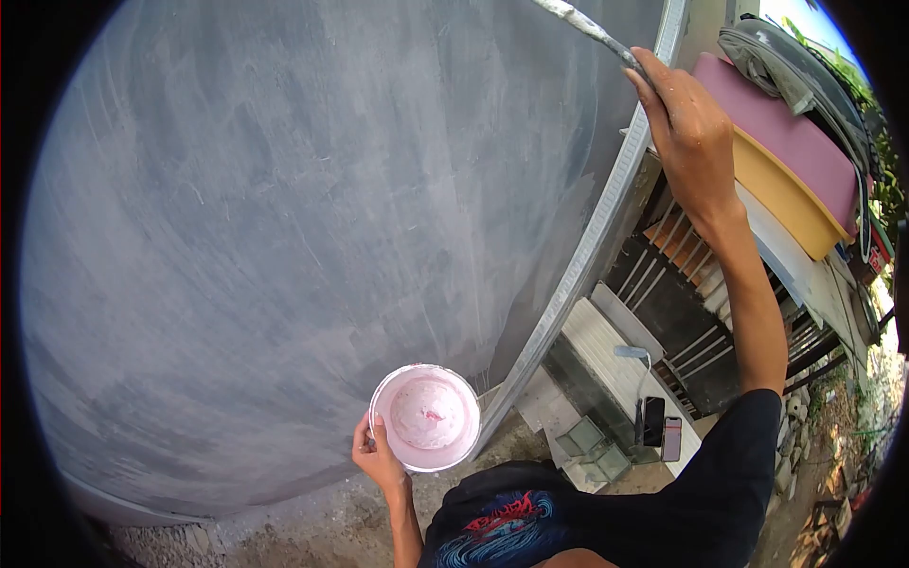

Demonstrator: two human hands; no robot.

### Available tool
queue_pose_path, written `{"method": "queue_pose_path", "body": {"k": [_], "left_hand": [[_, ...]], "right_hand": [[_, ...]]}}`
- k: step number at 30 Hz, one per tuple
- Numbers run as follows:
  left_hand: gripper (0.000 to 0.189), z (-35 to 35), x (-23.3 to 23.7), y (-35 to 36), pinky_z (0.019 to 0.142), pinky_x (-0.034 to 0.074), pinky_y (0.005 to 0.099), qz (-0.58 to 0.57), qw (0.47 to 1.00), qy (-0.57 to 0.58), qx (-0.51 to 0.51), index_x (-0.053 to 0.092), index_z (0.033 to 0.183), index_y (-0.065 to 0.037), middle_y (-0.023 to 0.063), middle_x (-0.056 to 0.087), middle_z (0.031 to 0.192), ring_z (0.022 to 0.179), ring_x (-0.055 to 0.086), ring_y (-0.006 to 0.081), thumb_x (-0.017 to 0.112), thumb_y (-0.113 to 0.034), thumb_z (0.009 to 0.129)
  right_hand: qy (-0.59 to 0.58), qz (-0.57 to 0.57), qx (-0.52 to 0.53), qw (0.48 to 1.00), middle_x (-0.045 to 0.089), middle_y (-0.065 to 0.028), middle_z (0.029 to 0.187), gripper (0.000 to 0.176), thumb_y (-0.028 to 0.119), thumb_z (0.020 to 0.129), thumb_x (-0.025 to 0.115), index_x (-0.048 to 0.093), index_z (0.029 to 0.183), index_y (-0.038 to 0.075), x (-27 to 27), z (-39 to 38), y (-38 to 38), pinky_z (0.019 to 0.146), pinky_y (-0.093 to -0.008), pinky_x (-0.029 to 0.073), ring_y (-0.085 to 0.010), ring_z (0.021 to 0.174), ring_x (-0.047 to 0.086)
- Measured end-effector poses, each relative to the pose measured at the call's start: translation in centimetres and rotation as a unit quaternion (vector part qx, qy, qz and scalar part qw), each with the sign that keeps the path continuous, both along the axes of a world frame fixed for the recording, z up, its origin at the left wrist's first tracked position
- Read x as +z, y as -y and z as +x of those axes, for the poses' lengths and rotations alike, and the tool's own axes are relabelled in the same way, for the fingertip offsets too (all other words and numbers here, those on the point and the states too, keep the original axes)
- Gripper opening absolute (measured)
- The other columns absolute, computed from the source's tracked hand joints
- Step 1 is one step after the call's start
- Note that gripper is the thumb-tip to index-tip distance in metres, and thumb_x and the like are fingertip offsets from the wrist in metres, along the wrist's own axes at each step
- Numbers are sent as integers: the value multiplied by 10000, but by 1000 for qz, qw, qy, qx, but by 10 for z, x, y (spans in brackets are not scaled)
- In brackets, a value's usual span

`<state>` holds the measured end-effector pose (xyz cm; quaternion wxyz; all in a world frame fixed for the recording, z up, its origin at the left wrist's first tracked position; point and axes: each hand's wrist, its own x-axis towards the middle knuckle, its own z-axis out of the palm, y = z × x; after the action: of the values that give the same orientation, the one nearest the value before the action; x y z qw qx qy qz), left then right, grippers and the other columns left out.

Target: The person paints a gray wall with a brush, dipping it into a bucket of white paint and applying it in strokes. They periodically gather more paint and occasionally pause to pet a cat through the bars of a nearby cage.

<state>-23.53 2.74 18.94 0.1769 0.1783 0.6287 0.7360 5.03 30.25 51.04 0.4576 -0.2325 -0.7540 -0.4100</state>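
At the lower middle, my left hand point(381, 462) grips the rim of a small white bucket point(466, 390), thumb over the edge. Thick whitish-pink paint point(421, 407) lies in it, with a redder spot near the centre. High at the upper right, my right hand point(694, 133) is closed round the dark handle of what looks like a paintbrush point(589, 26). White paint coats its forward part, and the tip is cut off by the top edge of the view. Before me a large grey wall panel point(284, 227) shows streaky pale patches.
A metal strip point(578, 260) edges the panel on the right. Beyond it, a ledge point(615, 350) holds a small paint roller point(632, 352), two phones point(671, 438) and glass blocks point(592, 445). Pink and yellow plastic tubs point(786, 194) are stacked at the upper right, with stones point(788, 440) below.
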Motion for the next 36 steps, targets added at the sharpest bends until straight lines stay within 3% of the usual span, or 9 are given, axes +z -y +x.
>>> {"method": "queue_pose_path", "body": {"k": [9, 14, 16, 20, 23, 24, 29, 32, 36], "left_hand": [[275, -6, -4, 12, 684, 475, 234, 0, 1000, -1, 20, 647, 1098, 57, 34, 639, 836, 750, 581, 85, 668, -160, 930], [278, -2, -1, 14, 688, 478, 236, -28, 999, -10, 13, 648, 1100, 56, 40, 645, 846, 755, 585, 90, 667, -165, 931], [285, -1, -3, 11, 717, 499, 246, -26, 999, -19, 6, 654, 1100, 48, 68, 679, 915, 788, 615, 106, 649, -192, 944], [279, 0, -4, 9, 685, 478, 236, -7, 1000, -1, 5, 647, 1100, 59, 43, 642, 856, 755, 582, 92, 664, -164, 934], [280, 0, -10, 11, 684, 477, 237, -18, 1000, 4, 20, 647, 1096, 61, 42, 642, 857, 753, 578, 89, 667, -166, 932], [282, -2, -14, 11, 683, 477, 238, -23, 999, 1, 23, 647, 1097, 61, 42, 644, 857, 753, 579, 90, 668, -166, 931], [287, 0, -11, 9, 674, 473, 232, -26, 999, 1, 45, 649, 1100, 58, 30, 634, 836, 747, 574, 86, 672, -171, 929], [284, 2, -11, 10, 665, 471, 226, -27, 998, 4, 53, 651, 1099, 55, 22, 623, 823, 745, 570, 81, 671, -173, 931], [274, -1, -16, 10, 669, 476, 226, -30, 998, -3, 46, 653, 1099, 53, 19, 622, 819, 743, 573, 79, 663, -167, 936]], "right_hand": [[247, -320, 6, 915, 560, -100, 735, 287, 10, 836, 614, 614, 1122, 28, -86, 8, 33, 620, -373, 541, -230, 733, 622], [142, -241, 17, 960, 580, -120, 713, 185, 100, 907, 619, 617, 1075, 23, -43, 2, 8, 600, -389, 526, -266, 689, 629], [39, -124, 30, 991, 617, -145, 709, 195, 140, 932, 628, 625, 1072, 5, -27, -1, -5, 578, -385, 522, -287, 642, 641], [-68, -128, 65, 987, 684, -198, 781, 247, 122, 922, 653, 632, 1107, -40, -27, -4, 2, 558, -353, 533, -298, 604, 671], [-80, -229, 50, 969, 680, -201, 768, 254, 123, 925, 648, 630, 1116, -44, -50, -10, 7, 545, -352, 531, -293, 599, 673], [-44, -200, 84, 975, 654, -182, 693, 246, 125, 928, 642, 625, 1098, -52, -66, -13, 2, 520, -361, 524, -285, 564, 659], [140, -426, 19, 894, 622, -197, 632, 240, 135, 939, 616, 620, 1060, -72, -117, -10, 27, 537, -388, 526, -330, 575, 657], [159, -454, 77, 873, 619, -214, 636, 237, 136, 941, 610, 622, 1041, -79, -102, -12, 25, 557, -403, 529, -346, 590, 658], [17, -305, 81, 949, 646, -196, 704, 184, 132, 935, 631, 638, 1036, -22, -48, -32, 9, 549, -398, 496, -316, 594, 654]]}}
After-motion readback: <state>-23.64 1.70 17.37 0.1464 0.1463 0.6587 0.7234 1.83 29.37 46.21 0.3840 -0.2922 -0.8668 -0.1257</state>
